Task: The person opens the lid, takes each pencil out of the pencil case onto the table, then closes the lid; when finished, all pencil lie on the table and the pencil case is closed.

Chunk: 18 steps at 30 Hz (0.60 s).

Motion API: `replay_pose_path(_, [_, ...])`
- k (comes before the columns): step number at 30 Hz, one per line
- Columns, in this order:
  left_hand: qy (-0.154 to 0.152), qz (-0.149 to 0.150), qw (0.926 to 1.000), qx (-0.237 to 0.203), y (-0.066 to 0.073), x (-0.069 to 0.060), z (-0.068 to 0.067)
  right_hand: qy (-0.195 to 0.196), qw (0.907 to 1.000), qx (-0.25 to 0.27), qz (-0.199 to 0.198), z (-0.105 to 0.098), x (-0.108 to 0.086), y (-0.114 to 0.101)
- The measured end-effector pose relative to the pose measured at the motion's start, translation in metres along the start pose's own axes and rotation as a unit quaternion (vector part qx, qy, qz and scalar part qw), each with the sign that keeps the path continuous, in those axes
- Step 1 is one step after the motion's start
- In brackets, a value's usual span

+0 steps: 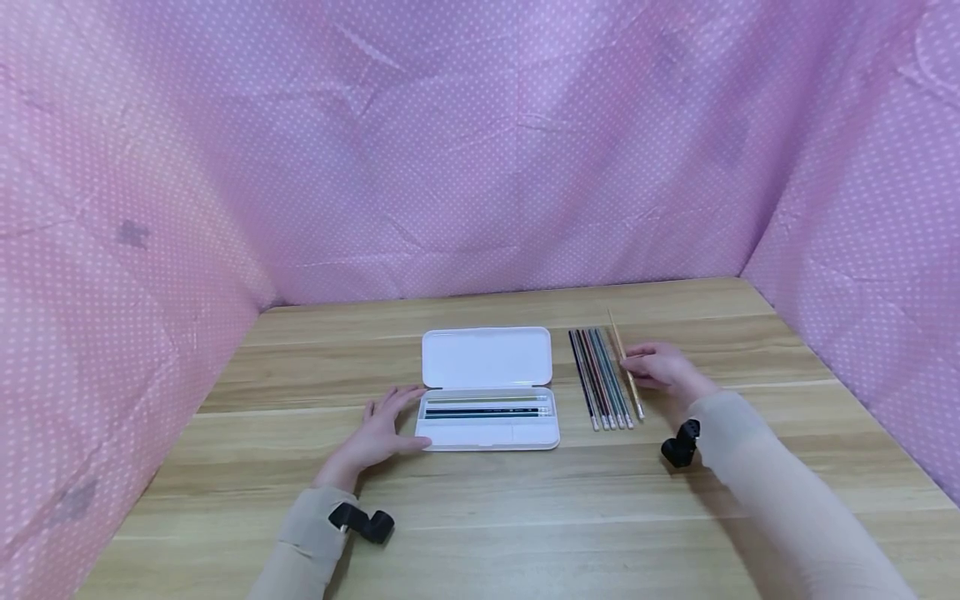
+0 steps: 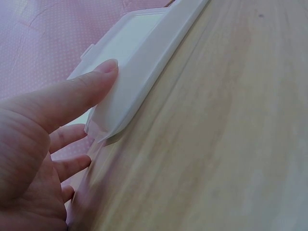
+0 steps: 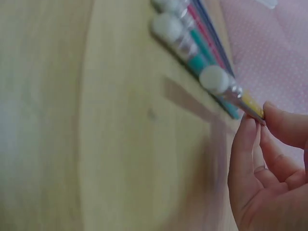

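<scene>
An open white pencil case (image 1: 491, 432) lies on the table with its lid (image 1: 487, 357) folded back; a few pencils (image 1: 487, 412) rest in its upper compartment. My left hand (image 1: 381, 429) is at the case's left end, thumb and fingers spread around the corner; in the left wrist view the left hand (image 2: 53, 139) has its thumb against the case's side (image 2: 130, 82). My right hand (image 1: 663, 369) pinches a yellow pencil (image 1: 634, 395) between thumb and fingers, eraser end toward me. In the right wrist view the right hand (image 3: 269, 163) holds the yellow pencil (image 3: 250, 104).
Several pencils (image 1: 600, 379) lie side by side between the case and my right hand, erasers toward me. The wooden table (image 1: 480, 517) meets a pink dotted cloth (image 1: 480, 150) at its back and sides.
</scene>
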State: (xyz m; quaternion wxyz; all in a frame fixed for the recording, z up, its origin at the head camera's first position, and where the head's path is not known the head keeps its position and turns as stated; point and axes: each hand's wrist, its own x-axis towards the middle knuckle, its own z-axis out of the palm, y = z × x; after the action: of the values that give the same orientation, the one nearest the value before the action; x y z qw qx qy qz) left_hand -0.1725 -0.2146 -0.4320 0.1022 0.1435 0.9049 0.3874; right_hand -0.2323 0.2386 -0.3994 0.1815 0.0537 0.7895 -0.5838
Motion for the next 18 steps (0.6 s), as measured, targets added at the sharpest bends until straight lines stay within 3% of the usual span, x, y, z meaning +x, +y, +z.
replay_pose_path(6, [0.003, 0.005, 1.0, -0.003, -0.0005, 0.0001, 0.0005, 0.009, 0.9997, -0.022, 0.009, -0.0022, 0.0045, 0.0035])
replay_pose_path(18, [-0.001, 0.0, 1.0, -0.003, -0.0005, 0.0, 0.0011, 0.052, 0.9907, -0.125, 0.0, 0.0048, 0.0071, 0.0031])
